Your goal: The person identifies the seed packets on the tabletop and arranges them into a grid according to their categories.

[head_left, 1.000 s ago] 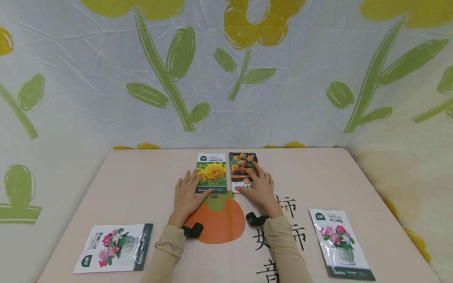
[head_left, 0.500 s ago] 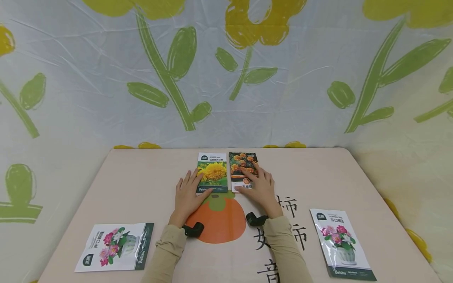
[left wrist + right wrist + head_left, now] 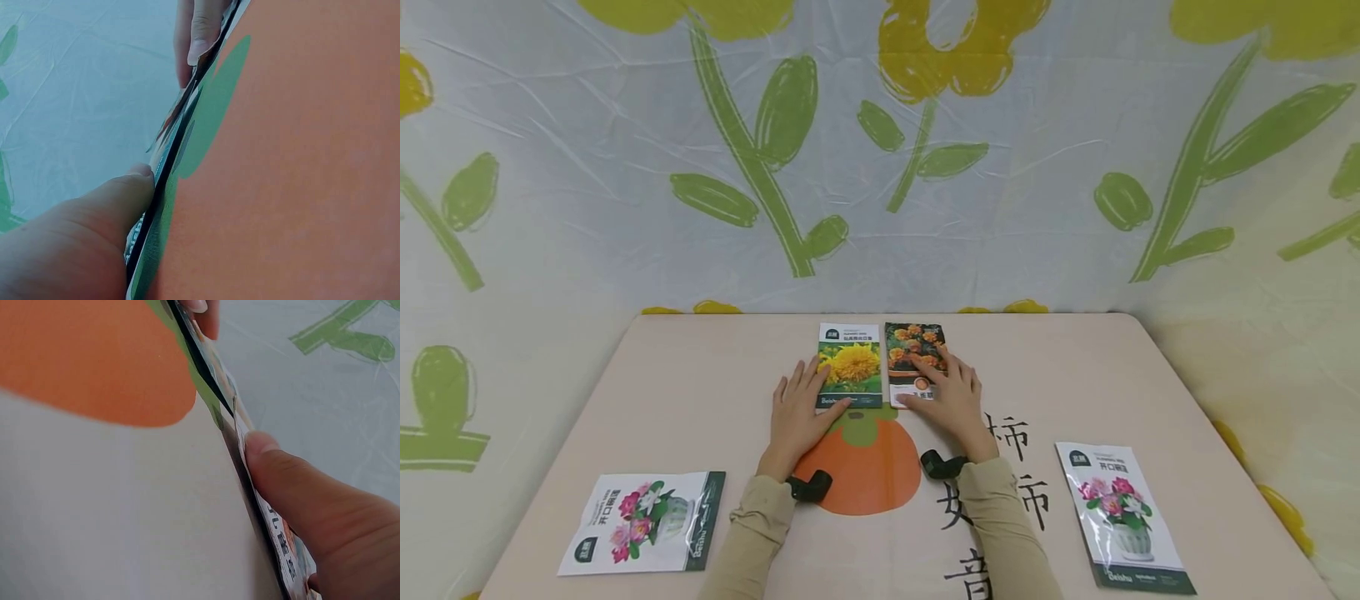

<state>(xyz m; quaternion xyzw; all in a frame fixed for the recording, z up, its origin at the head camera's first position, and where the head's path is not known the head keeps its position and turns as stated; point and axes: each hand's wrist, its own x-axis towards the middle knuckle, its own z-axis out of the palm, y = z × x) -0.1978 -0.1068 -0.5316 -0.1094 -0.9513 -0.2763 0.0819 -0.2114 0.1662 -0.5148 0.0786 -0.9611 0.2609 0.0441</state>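
Observation:
Two seed packets lie side by side near the table's far edge, a narrow gap between them. My left hand (image 3: 797,417) rests with spread fingers on the left side and bottom edge of the yellow-flower seed packet (image 3: 853,367). On the orange-flower seed packet (image 3: 901,354) lies my right hand (image 3: 953,406), its fingers over the right side and its thumb at the lower left corner. In the left wrist view the left thumb (image 3: 115,203) touches the packet's near edge. The right thumb (image 3: 294,487) presses on its packet in the right wrist view.
A pink-flower seed packet (image 3: 643,523) lies sideways at the front left of the table (image 3: 700,375). Another pink-flower packet (image 3: 1123,517) lies at the front right, slightly turned. A patterned curtain (image 3: 1000,225) hangs behind the table. Both wrists wear small black cameras (image 3: 810,487).

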